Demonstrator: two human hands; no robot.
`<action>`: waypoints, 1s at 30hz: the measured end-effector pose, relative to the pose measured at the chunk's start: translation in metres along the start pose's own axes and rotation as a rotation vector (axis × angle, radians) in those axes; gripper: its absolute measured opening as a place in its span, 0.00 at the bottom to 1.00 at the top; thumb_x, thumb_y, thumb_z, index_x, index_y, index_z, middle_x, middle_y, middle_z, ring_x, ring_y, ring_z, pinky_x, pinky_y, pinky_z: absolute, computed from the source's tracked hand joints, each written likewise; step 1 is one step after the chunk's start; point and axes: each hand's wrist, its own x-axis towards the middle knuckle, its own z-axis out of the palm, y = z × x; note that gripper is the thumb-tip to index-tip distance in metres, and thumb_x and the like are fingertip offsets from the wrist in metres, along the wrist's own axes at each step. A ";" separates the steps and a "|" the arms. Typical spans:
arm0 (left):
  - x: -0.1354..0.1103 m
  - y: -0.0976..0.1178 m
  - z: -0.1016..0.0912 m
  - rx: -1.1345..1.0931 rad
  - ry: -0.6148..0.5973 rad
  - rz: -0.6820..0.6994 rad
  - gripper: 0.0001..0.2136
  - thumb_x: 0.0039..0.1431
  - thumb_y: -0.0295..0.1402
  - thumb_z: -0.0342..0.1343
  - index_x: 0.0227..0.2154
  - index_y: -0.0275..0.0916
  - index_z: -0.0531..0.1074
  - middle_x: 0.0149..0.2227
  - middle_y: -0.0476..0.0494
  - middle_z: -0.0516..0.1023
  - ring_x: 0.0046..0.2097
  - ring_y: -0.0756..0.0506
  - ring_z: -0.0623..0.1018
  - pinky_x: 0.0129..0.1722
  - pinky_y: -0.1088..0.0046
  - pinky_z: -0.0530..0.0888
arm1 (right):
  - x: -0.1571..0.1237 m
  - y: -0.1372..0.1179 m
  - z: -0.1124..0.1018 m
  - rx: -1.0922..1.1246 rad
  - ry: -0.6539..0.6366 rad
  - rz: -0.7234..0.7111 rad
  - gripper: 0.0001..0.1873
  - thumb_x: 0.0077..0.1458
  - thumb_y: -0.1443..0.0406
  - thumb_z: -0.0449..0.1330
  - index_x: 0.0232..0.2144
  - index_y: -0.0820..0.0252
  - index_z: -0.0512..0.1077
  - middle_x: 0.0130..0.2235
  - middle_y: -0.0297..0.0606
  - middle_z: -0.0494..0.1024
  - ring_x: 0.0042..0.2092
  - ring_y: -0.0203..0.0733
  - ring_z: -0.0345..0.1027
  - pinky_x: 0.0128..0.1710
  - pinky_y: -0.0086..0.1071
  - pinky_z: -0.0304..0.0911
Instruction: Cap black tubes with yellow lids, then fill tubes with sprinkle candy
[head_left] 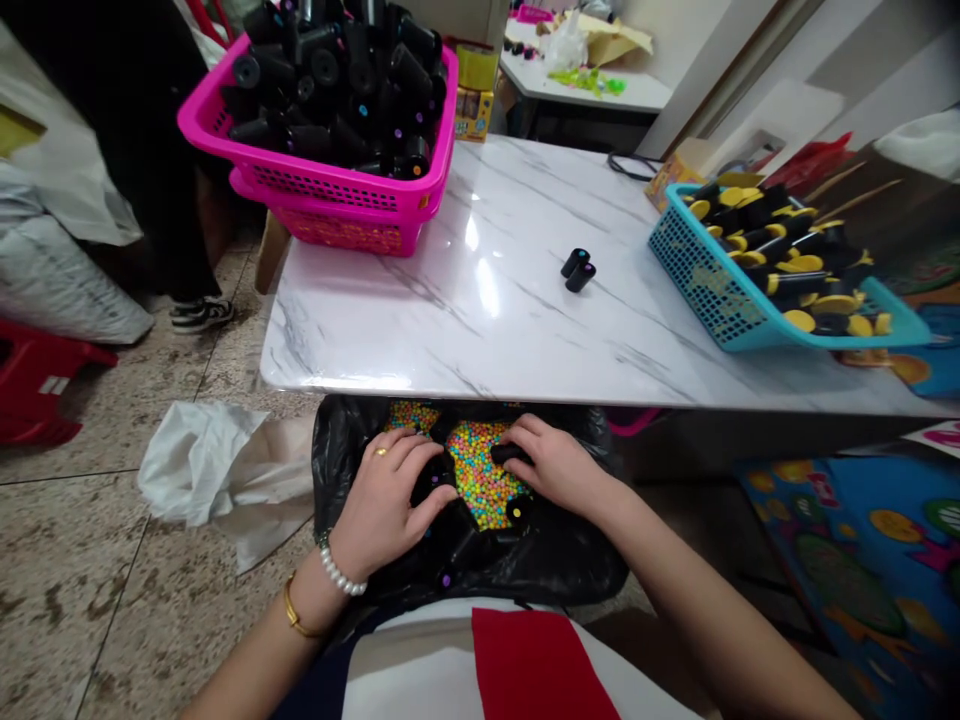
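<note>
My left hand (394, 490) curls its fingers and thumb round a black tube (433, 482) with a purple dot on its end. In my right hand (555, 462) another black tube (508, 454) lies nearly level, just over small multicoloured balls (480, 475). Both hands are inside a container lined with a black plastic bag (577, 575), below the table's front edge. More black tubes rest among the balls, among them a tube with a yellow dot (517, 512) and one with a purple dot (447, 578). The left palm hides part of the bag's contents.
On the marble-patterned table (450, 340) stand a heaped pink basket (337, 195) of black tubes, two loose tubes (578, 270) and a blue basket (697, 280) of yellow-capped black tubes. White sacking (225, 460) and a red stool (45, 385) are on the floor, left. A person (161, 130) stands beyond.
</note>
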 end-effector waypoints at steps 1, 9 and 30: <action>0.002 0.001 0.000 0.016 -0.006 -0.001 0.19 0.60 0.42 0.54 0.51 0.39 0.68 0.50 0.39 0.73 0.55 0.38 0.66 0.57 0.52 0.63 | 0.002 0.003 0.001 0.021 0.020 0.005 0.15 0.55 0.68 0.59 0.46 0.59 0.70 0.46 0.42 0.71 0.43 0.42 0.70 0.44 0.35 0.68; 0.004 0.000 0.016 0.119 0.007 -0.025 0.16 0.63 0.38 0.50 0.51 0.43 0.71 0.51 0.40 0.72 0.56 0.36 0.65 0.56 0.50 0.63 | -0.002 -0.007 0.004 -0.131 0.144 0.128 0.19 0.58 0.60 0.58 0.51 0.58 0.69 0.46 0.43 0.75 0.46 0.46 0.71 0.46 0.36 0.67; -0.006 -0.006 0.016 0.004 0.062 -0.051 0.17 0.62 0.37 0.50 0.52 0.42 0.70 0.53 0.44 0.74 0.58 0.37 0.64 0.58 0.53 0.61 | 0.018 -0.019 0.021 -0.384 -0.073 -0.210 0.17 0.60 0.72 0.51 0.51 0.65 0.70 0.43 0.51 0.76 0.44 0.50 0.65 0.48 0.43 0.63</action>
